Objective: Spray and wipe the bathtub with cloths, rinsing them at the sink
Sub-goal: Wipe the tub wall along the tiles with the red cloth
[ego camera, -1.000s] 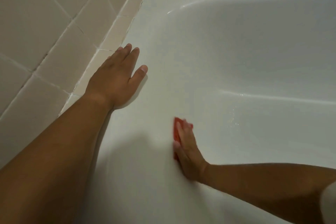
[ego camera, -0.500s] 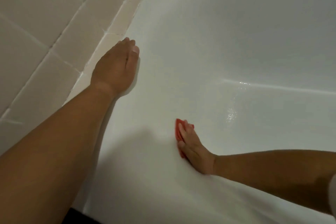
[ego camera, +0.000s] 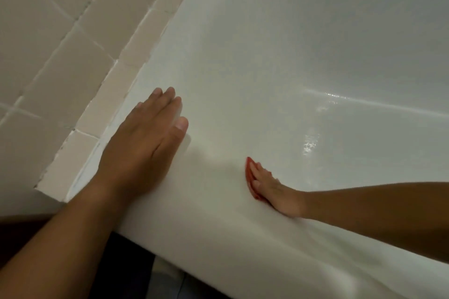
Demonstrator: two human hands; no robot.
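Bathtub (ego camera: 315,31) inner wall, just below rim (ego camera: 184,213): my right hand (ego camera: 274,189) presses red cloth (ego camera: 249,177) flat, fingers straight. My left hand (ego camera: 143,150), fingers flat, braces on rim. Best: even pressure, overlapping strokes.

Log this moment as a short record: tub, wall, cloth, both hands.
bathtub: white, wet glints inside
tiled wall: beige, along the rim's left side
left hand: flat on the rim, fingers straight
red cloth: against the tub's inner wall, mostly covered
right hand: presses the cloth with straight fingers
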